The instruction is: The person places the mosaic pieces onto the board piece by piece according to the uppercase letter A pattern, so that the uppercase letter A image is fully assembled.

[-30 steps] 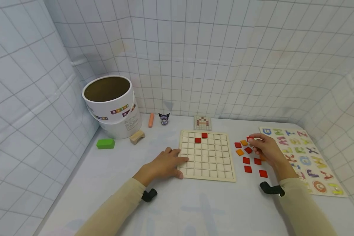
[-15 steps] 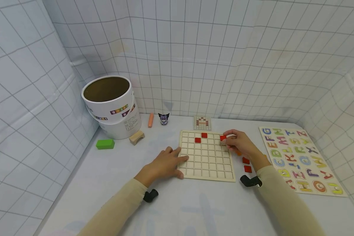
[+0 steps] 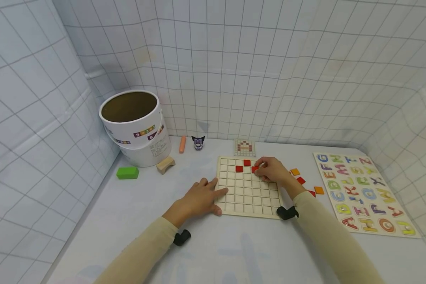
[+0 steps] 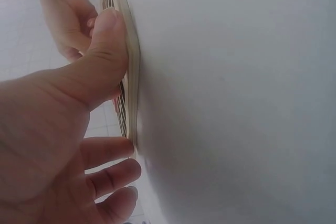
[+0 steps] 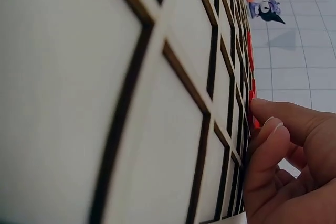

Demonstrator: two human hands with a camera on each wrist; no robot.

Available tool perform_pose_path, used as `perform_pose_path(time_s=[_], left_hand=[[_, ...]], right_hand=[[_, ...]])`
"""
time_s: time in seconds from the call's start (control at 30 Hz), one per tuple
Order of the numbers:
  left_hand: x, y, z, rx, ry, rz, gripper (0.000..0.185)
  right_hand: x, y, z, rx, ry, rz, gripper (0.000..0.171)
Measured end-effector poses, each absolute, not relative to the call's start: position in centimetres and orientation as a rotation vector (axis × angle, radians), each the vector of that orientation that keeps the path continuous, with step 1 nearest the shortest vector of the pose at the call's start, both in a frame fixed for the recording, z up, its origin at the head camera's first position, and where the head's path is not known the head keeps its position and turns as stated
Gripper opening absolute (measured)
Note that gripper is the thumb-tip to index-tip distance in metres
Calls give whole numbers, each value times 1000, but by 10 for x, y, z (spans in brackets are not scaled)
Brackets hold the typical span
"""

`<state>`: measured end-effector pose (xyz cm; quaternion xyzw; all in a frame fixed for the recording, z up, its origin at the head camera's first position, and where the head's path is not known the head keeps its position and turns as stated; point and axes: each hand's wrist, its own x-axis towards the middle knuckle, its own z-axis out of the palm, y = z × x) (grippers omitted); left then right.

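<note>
Right hand [image 3: 272, 170] pinched a red tile [image 3: 255, 169] between fingertips, holding it over the wooden grid board's [image 3: 249, 199] upper rows, just right of two red tiles already seated. Left hand [image 3: 198, 196] lay flat, fingers relaxed, pressing the board's left edge. Loose red and orange tiles [image 3: 295, 172] sat right of the board.

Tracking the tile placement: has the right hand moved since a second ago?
Yes. The right hand moved left, from the loose tiles onto the grid board, pinching a red tile.
</note>
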<state>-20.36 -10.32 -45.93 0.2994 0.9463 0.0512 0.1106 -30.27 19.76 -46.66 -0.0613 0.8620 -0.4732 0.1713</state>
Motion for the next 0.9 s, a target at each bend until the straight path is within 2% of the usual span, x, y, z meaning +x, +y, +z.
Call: perform_pose_path(time_s=[0.2, 0.37, 0.63, 0.9], left_hand=[[-203, -104, -459, 883, 2791, 138, 79], [-203, -104, -459, 895, 2790, 136, 79], [-203, -103, -458, 896, 2797, 130, 78], [-202, -102, -457, 900, 2794, 131, 77]], right_hand=[[-300, 192, -464, -201, 2543, -1221, 26], [-297, 206, -452, -262, 2573, -1194, 41], [-270, 284, -423, -189, 2543, -1367, 51], [-244, 342, -433, -28, 2569, -1366, 53]])
